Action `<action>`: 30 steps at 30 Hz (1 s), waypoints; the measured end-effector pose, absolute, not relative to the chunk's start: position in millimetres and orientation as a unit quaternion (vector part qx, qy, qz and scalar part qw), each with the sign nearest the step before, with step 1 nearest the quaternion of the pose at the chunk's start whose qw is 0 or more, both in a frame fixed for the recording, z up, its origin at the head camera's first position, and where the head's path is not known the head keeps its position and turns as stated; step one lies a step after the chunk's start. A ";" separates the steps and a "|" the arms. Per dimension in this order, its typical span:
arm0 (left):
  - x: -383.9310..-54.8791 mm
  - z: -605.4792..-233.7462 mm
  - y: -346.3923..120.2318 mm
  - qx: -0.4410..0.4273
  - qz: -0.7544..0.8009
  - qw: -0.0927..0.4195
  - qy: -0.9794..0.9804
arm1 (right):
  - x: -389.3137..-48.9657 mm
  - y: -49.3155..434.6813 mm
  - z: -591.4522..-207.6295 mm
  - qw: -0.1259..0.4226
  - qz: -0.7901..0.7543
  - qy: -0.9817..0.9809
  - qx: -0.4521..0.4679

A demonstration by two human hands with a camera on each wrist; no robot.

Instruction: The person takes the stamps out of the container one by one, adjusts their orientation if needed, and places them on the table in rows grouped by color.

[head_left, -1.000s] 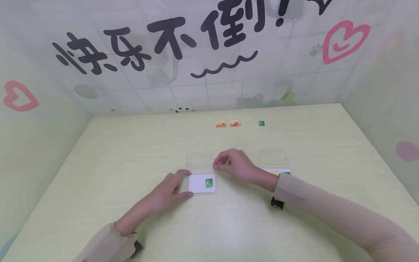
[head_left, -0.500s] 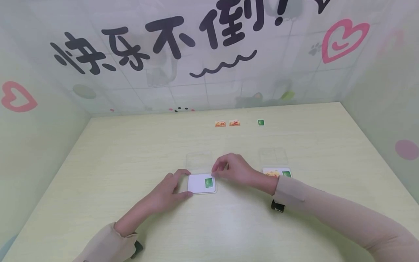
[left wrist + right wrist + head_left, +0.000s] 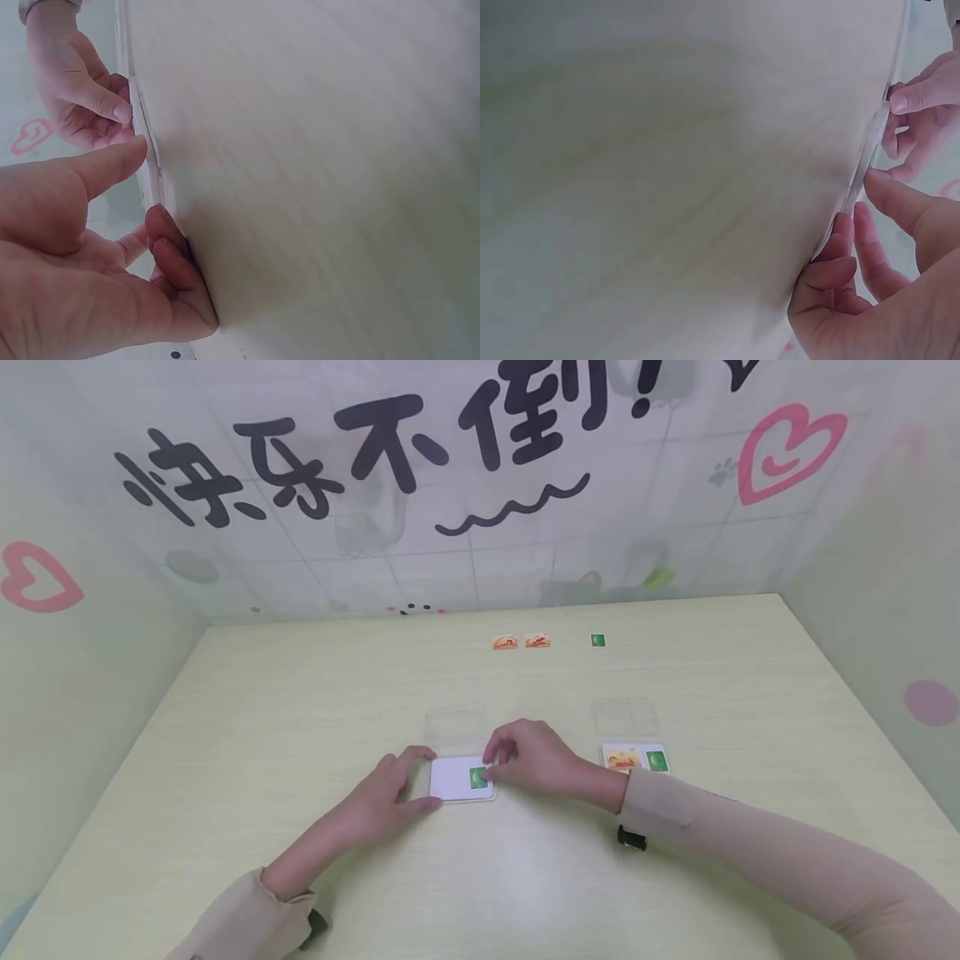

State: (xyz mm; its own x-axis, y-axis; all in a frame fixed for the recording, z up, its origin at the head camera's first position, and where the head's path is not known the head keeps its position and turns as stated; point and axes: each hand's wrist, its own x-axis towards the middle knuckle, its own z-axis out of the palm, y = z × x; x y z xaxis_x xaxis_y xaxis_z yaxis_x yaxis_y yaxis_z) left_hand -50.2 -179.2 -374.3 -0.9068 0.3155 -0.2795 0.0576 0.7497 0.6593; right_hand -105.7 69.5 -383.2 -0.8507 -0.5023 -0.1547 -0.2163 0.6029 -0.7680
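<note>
- Head view: the person's left hand (image 3: pixel 367 810) is holding a flat white rectangular card with rounded corners (image 3: pixel 448 781), thumb at the near edge and forefinger at the far edge.
- Same view: the right hand (image 3: pixel 536 756) is touching the card's right side, its thumb tip reaching the margin of a green square stamp-like sticker (image 3: pixel 476 778) on the card.
- The card is lying flat on a pale wood-grain table (image 3: pixel 315 693), and a clear plastic panel (image 3: pixel 455 727) is lying just beyond it.
- To the right, beside the beige right sleeve (image 3: pixel 660 797), a second white card with an orange picture and a green square (image 3: pixel 642 757) is lying before another clear panel (image 3: pixel 626 718).
- Farther back, two orange-and-white printed rectangles (image 3: pixel 506 643) (image 3: pixel 537 641) are lying side by side, left of a small white-bordered green square (image 3: pixel 597 641).
- Left wrist view: the left hand is filling the foreground, its thumb meeting the card's thin edge; the right hand is touching the card beyond.
- Right wrist view: the right hand is bending its fingers at the card's edge; whether it is pinching card or sticker, one cannot tell. The left hand is showing at the opposite end.
</note>
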 end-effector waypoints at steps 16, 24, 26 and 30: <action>-49.4 -375.0 -179.2 0.100 0.336 0.190 0.917 | -98.0 65.0 -385.5 0.157 -0.383 0.891 -0.184; -49.7 -375.4 -178.2 0.094 0.335 0.188 0.918 | -93.4 61.1 -384.8 0.138 -0.365 0.906 -0.163; -49.4 -375.3 -178.3 0.094 0.333 0.188 0.919 | -93.3 61.0 -384.9 0.135 -0.370 0.904 -0.164; -49.1 -375.3 -178.4 0.094 0.333 0.187 0.919 | -93.2 60.7 -385.1 0.134 -0.382 0.900 -0.164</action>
